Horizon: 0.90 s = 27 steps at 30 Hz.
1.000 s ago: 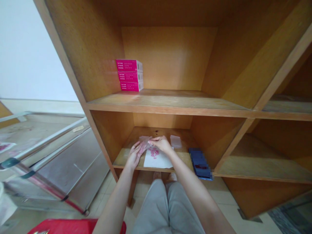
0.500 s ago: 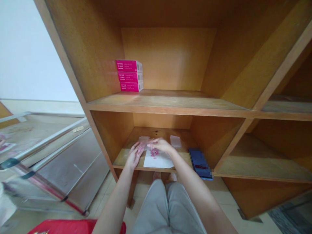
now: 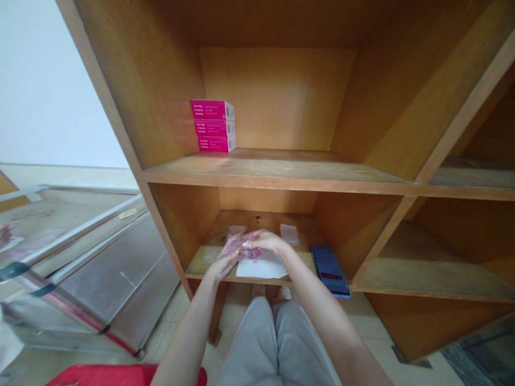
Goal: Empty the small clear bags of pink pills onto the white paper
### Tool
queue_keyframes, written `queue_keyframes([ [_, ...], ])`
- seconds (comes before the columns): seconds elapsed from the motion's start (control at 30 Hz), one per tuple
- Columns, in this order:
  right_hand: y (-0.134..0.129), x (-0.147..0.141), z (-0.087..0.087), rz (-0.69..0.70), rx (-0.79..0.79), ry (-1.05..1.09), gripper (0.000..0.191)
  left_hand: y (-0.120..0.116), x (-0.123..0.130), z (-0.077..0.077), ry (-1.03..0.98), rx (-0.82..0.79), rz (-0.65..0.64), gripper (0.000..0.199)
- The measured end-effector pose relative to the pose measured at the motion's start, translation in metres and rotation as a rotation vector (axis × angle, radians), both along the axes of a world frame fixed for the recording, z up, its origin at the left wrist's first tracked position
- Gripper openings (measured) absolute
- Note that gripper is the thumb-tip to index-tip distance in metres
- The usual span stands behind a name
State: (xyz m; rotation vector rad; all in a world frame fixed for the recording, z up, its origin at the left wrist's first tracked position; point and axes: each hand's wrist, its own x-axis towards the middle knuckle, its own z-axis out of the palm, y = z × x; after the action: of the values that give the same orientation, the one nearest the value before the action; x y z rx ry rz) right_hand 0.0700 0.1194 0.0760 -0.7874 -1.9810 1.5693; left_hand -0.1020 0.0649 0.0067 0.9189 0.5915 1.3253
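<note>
Left hand (image 3: 225, 262) shifted nearer right hand (image 3: 263, 239), pink pieces (image 3: 254, 254) partly hidden

The small pieces (image 3: 254, 253) are deep pink, the sheet (image 3: 261, 269) white. Magenta boxes (image 3: 213, 128) carry white print — their end panels (image 3: 232, 143) are pale. The flat item (image 3: 324, 258) is dark blue, the cabinet (image 3: 277, 185) honey-brown, the trousers (image 3: 257, 343) plain grey, the wall (image 3: 60, 96) bluish white.

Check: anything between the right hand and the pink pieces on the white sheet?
Nothing visible: the right hand is right by the pink pieces on the white sheet. The left hand, holding clear plastic, is off to their left.
</note>
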Motion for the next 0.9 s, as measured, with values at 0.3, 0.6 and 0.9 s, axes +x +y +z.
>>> queue_keyframes([
  [0.3,-0.005,-0.002,0.0,0.035,-0.026,0.033,0.044,0.0,0.001,-0.001,-0.05,-0.01,0.018,0.056],
  [0.6,-0.011,0.0,0.0,0.046,0.024,0.049,0.043,0.005,0.0,-0.006,-0.055,-0.017,0.066,0.04],
  [0.9,-0.01,0.0,-0.002,0.061,0.003,0.029,0.042,0.004,0.001,-0.003,-0.083,-0.077,0.114,0.041],
])
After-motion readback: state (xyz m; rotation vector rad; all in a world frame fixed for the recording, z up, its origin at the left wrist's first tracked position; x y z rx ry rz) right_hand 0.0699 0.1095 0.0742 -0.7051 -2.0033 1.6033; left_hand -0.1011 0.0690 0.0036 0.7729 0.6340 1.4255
